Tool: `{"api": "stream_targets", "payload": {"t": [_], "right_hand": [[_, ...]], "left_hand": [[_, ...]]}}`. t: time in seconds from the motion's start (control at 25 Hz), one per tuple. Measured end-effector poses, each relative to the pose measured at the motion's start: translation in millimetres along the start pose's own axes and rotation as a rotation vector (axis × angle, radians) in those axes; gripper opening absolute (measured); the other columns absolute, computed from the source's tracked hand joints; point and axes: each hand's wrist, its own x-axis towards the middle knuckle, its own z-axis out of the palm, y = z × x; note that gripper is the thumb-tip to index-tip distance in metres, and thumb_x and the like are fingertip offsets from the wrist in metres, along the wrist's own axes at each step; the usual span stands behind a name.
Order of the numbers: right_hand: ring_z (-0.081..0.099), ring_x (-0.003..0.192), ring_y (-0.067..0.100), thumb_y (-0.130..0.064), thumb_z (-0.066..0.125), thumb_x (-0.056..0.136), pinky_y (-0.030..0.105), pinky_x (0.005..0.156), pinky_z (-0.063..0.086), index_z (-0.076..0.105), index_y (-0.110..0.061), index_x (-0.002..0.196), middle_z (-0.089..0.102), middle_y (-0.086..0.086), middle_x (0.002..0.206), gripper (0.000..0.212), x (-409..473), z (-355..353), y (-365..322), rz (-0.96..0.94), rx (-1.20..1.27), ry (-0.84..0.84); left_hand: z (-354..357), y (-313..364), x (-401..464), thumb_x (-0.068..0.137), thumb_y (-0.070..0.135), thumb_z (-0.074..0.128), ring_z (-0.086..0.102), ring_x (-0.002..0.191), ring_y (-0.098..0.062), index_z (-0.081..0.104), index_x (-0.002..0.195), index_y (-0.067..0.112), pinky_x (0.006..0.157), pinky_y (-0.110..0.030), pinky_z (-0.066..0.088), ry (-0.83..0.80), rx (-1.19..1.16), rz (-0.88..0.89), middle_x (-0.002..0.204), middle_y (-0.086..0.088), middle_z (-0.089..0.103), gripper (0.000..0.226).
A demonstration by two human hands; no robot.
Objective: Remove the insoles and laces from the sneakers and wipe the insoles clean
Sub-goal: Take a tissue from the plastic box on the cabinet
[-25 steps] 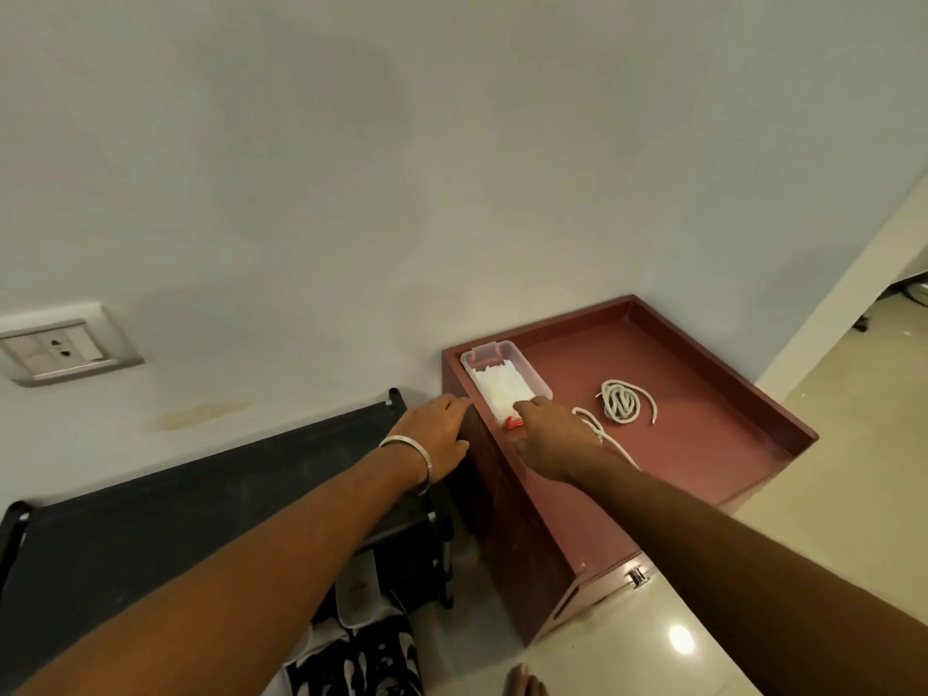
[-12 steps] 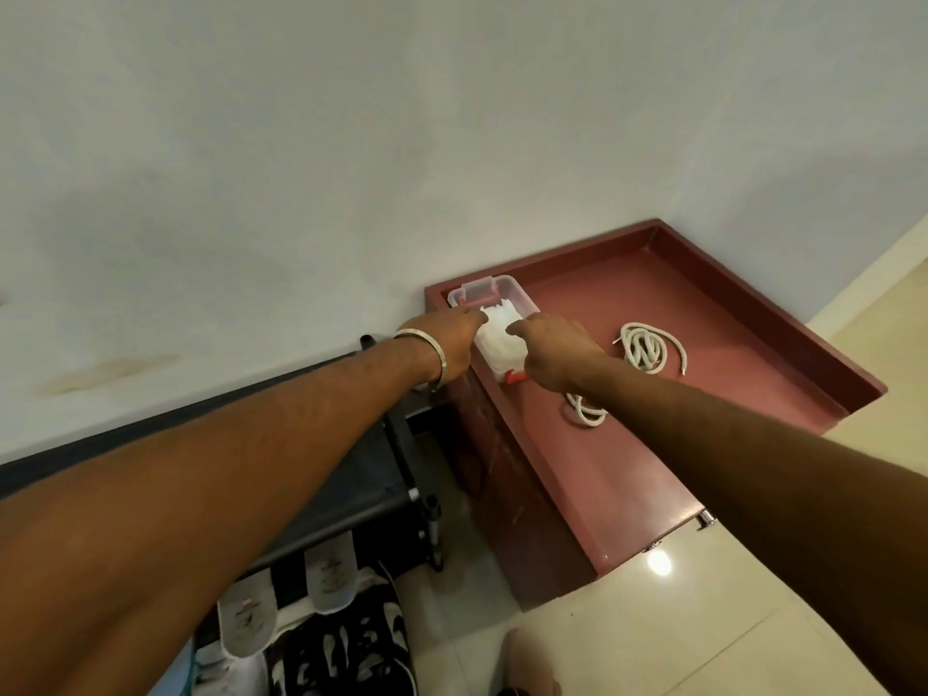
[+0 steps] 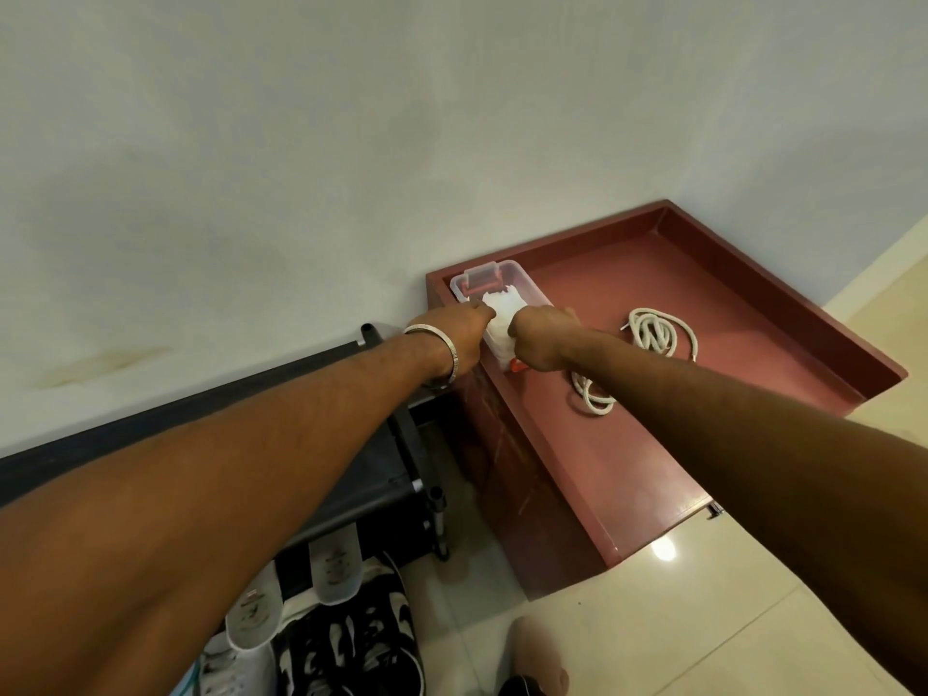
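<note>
1. below, near left: two insoles (image 3: pixel 294 590) on the floor, beside black-and-white sneakers (image 3: pixel 351 645).
2. left hand (image 3: pixel 464 331), bangle at wrist, fingers curled on the left edge of the clear wipe box (image 3: pixel 494 286).
3. right hand (image 3: pixel 542 341) curled, pinching the white wipes (image 3: pixel 504 313) in that box.
4. right: two coiled white laces (image 3: pixel 658 334) on the maroon cabinet top (image 3: pixel 753 303).

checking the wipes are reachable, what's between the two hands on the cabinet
In the head view, the white wipes in the clear plastic box lie between the left hand and the right hand.
</note>
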Motion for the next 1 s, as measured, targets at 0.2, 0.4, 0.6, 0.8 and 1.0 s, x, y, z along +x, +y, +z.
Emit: {"api": "stream_targets", "payload": {"t": [0.2, 0.4, 0.6, 0.8, 1.0], "right_hand": [[0.049, 0.124, 0.027, -0.010, 0.049, 0.092, 0.038, 0.097, 0.031, 0.058, -0.032, 0.133, 0.058, -0.001, 0.132, 0.048, -6.6, -2.3, 1.9, -0.060, 0.077, 0.008], [0.053, 0.117, 0.026, -0.018, 0.052, 0.092, 0.038, 0.098, 0.032, 0.063, -0.020, 0.125, 0.063, 0.003, 0.123, 0.035, -0.5, -1.0, 0.2, 0.002, -0.032, -0.065], [0.048, 0.127, 0.025, -0.006, 0.046, 0.090, 0.039, 0.103, 0.033, 0.057, -0.022, 0.134, 0.056, 0.001, 0.137, 0.049, -10.0, -3.7, 4.9, -0.061, 0.108, 0.038], [0.049, 0.123, 0.027, -0.009, 0.051, 0.093, 0.037, 0.103, 0.036, 0.064, -0.028, 0.127, 0.058, 0.003, 0.135, 0.042, -15.3, 0.1, 9.2, -0.127, 0.174, 0.003], [0.051, 0.122, 0.027, -0.012, 0.053, 0.095, 0.039, 0.104, 0.039, 0.061, -0.029, 0.132, 0.060, 0.002, 0.134, 0.042, -14.0, 7.5, 13.7, -0.146, 0.206, 0.054]], "left_hand": [[4.3, -0.9, 0.3, 0.089, 0.001, 0.053, 0.059, 0.112, -0.030, 0.041, 0.141, 0.016, 0.096, -0.039, 0.050, 0.001, -0.032, -0.006, 0.136, -0.009, 0.054, 0.055], [7.8, 0.4, 1.4, 0.088, 0.002, 0.058, 0.057, 0.117, -0.031, 0.039, 0.143, 0.013, 0.100, -0.040, 0.048, 0.016, -0.031, 0.001, 0.140, -0.010, 0.051, 0.059], [-0.7, 5.1, -0.3, 0.091, 0.005, 0.055, 0.055, 0.119, -0.031, 0.040, 0.143, 0.017, 0.100, -0.038, 0.047, 0.024, -0.087, -0.011, 0.141, -0.009, 0.050, 0.056], [-18.8, 5.6, 29.9, 0.091, 0.016, 0.058, 0.048, 0.130, -0.027, 0.041, 0.145, 0.025, 0.105, -0.034, 0.041, -0.099, -0.041, -0.032, 0.147, -0.004, 0.047, 0.057], [-28.9, 19.8, 39.2, 0.096, 0.007, 0.042, 0.060, 0.089, -0.020, 0.054, 0.132, 0.011, 0.067, -0.026, 0.051, -0.177, -0.174, -0.185, 0.120, -0.009, 0.059, 0.039]]}}
